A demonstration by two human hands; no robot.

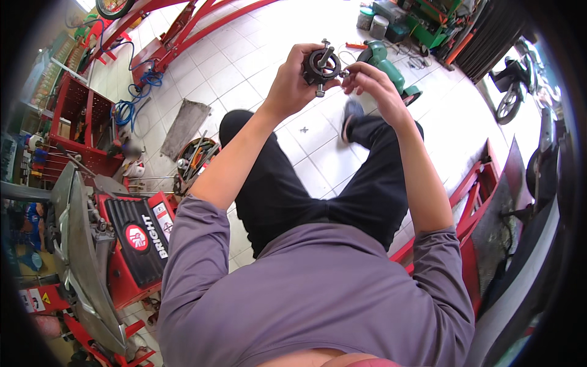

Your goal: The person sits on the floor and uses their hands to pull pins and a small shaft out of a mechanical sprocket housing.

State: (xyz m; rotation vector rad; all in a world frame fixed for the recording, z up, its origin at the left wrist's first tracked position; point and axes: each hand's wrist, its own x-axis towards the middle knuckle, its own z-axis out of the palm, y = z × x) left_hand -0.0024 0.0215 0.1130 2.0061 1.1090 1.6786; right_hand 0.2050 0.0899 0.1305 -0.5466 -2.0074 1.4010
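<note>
My left hand [290,84] is closed around a dark ring-shaped metal part with bolts [312,74], held up in front of my knees. Bolts stick out of its rim at the top and bottom, and a thicker bolt stands in its middle. At the part's right side, the fingertips of my right hand [380,92] pinch a small silver bolt [345,73]. Whether that bolt is threaded into the rim is too small to tell. My fingers hide some of the part's left and lower edge.
A green tank [387,67] lies beyond my right hand. To the left are a grey board [185,127], a basin of hand tools [199,154], a blue hose [126,111] and a red tool cabinet [92,150]. A red frame [474,205] and a motorbike [512,98] stand at right.
</note>
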